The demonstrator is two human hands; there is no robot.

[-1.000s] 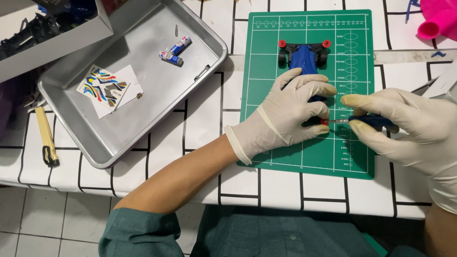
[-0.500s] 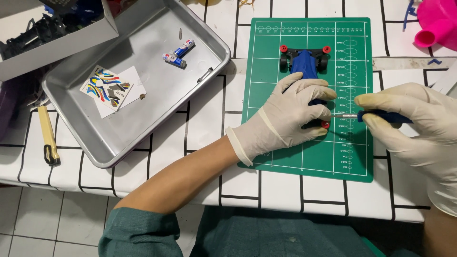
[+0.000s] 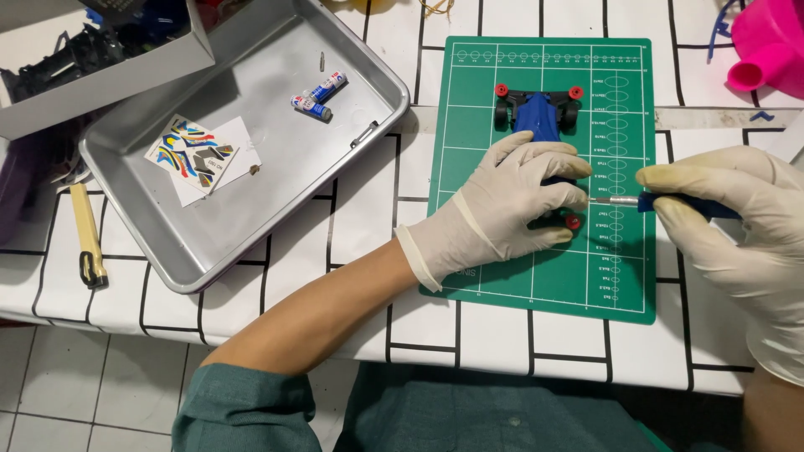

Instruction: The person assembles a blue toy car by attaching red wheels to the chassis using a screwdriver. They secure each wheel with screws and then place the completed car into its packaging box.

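Note:
A small blue toy car (image 3: pixel 540 113) with black wheels and red rollers lies on a green cutting mat (image 3: pixel 502 285). My gloved left hand (image 3: pixel 511 205) presses down over the car's rear half, covering it. My gloved right hand (image 3: pixel 737 234) holds a blue-handled screwdriver (image 3: pixel 662 201), its metal tip pointing left toward the car's rear, close to a red roller (image 3: pixel 573 222).
A metal tray (image 3: pixel 209 259) at the left holds two small batteries (image 3: pixel 318 96), a sticker sheet (image 3: pixel 197 155) and a small pin. A grey box of parts (image 3: pixel 75 59) sits at the top left, a yellow-handled tool (image 3: pixel 88 234) by the table edge, a pink object (image 3: pixel 766 46) top right.
My right hand has drawn the screwdriver a little to the right, away from the car's rear. My left hand stays on the car.

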